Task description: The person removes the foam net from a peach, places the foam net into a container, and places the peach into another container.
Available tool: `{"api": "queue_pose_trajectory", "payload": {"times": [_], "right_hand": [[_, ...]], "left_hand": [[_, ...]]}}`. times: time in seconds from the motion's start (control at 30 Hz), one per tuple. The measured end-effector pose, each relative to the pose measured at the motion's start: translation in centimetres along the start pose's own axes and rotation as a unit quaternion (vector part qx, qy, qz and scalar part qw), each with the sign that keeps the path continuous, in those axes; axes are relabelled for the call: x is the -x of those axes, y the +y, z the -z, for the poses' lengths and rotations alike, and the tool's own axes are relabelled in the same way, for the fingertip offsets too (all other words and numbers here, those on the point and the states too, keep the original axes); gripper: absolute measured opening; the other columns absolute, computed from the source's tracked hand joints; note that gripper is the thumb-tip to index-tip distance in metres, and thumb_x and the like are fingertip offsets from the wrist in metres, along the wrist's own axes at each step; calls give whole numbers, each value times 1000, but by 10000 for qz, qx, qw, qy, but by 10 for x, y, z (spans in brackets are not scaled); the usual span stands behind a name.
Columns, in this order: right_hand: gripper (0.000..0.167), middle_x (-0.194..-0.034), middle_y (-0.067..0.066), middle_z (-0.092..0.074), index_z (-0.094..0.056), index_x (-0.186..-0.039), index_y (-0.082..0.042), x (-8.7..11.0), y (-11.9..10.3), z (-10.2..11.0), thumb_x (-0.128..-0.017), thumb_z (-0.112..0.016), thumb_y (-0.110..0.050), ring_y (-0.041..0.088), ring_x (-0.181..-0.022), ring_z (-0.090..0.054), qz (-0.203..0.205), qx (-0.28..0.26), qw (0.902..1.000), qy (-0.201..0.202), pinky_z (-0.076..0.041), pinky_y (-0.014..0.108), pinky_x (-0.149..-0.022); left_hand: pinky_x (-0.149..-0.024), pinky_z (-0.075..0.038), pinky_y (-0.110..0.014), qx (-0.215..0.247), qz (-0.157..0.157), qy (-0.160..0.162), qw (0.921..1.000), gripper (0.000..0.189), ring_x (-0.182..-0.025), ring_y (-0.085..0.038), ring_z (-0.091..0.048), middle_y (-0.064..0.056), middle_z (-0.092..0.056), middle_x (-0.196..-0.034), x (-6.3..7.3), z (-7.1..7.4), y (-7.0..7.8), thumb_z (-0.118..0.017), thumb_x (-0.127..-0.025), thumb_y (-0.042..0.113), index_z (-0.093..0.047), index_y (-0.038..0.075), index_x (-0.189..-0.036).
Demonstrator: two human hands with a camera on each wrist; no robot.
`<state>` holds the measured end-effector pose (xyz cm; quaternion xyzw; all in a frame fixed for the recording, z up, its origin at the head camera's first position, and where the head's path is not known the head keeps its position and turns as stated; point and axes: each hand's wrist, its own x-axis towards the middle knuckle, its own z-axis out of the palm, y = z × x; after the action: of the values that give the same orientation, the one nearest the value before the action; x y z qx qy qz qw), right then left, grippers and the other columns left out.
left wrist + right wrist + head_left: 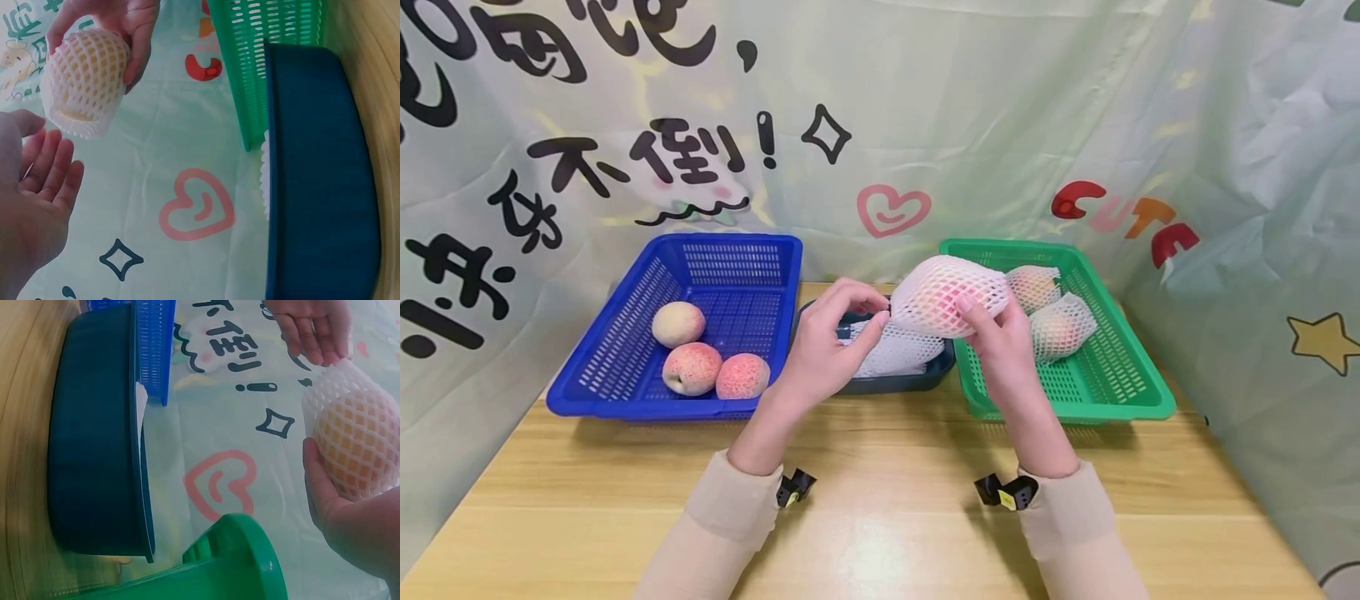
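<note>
A peach (951,304) in a white foam net sleeve is held up above the dark blue tray (895,383). My right hand (1003,342) grips it from the right, thumb across the netting. At the left, the sleeve (78,125) extends past the fruit to a loose end. My left hand (827,337) pinches the edge of that end between thumb and fingertips, its other fingers loosely bent. Flat white foam sleeves (895,350) lie in the tray, partly hidden behind the left hand.
At the left stands a blue basket (673,408) with three bare peaches (691,368). A green basket (1120,408) on the right has two netted peaches (1062,327) inside. All stand on a wooden table (880,500), with a printed cloth (1000,125) hanging behind.
</note>
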<state>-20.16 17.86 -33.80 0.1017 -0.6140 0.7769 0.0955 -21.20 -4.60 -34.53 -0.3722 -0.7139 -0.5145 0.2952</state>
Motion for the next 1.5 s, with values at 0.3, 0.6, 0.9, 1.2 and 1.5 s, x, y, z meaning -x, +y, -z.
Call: {"api": "queue_pose_trajectory", "payload": {"times": [0.3, 0.6, 0.9, 1.2, 1.5], "right_hand": [[45, -120, 5, -61, -48, -142, -7, 0, 3, -3, -99, -60, -12, 14, -102, -66, 26, -149, 9999, -53, -57, 28, -89], [43, -116, 2, -63, -49, -141, -7, 1, 6, -5, -99, -58, -12, 12, -98, -67, -65, -173, 9998, -74, -57, 26, -85], [45, -116, 0, -63, -46, -143, -7, 1, 12, -7, -100, -59, -13, 11, -97, -67, -384, -90, 9991, -159, -57, 27, -85], [49, -122, 6, -59, -43, -148, -5, 2, 16, -13, -103, -58, -15, 12, -100, -66, -667, 0, 9971, -368, -58, 29, -87], [58, -136, 17, -53, -32, -159, -6, 3, 20, -22, -106, -54, -16, 12, -106, -65, -969, 208, 9920, -782, -57, 27, -88]], "left_hand": [[-88, -57, -37, -145, 1004, -846, 9912, 10, -100, -18, -68, -6, -70, -107, 3, -1, -5, -67, -100, 4, -71, 4, -109], [-90, -57, -36, -211, 1031, -875, 9906, 11, -100, -19, -69, -8, -71, -108, 2, -1, -6, -67, -99, 1, -72, 3, -108], [-98, -54, -31, 184, 614, -258, 9976, 32, -108, -25, -68, -15, -67, -117, 2, -3, -8, -72, -86, -12, -67, -3, -117], [-107, -50, -43, 20, 843, -527, 9950, 57, -130, -27, -58, -14, -56, -144, 4, -2, -6, -79, -80, -8, -63, -1, -134], [-108, -46, -46, -141, 1105, -1060, 9881, 72, -129, -26, -52, -13, -50, -146, 4, -1, -9, -81, -72, -6, -56, 0, -140]]}}
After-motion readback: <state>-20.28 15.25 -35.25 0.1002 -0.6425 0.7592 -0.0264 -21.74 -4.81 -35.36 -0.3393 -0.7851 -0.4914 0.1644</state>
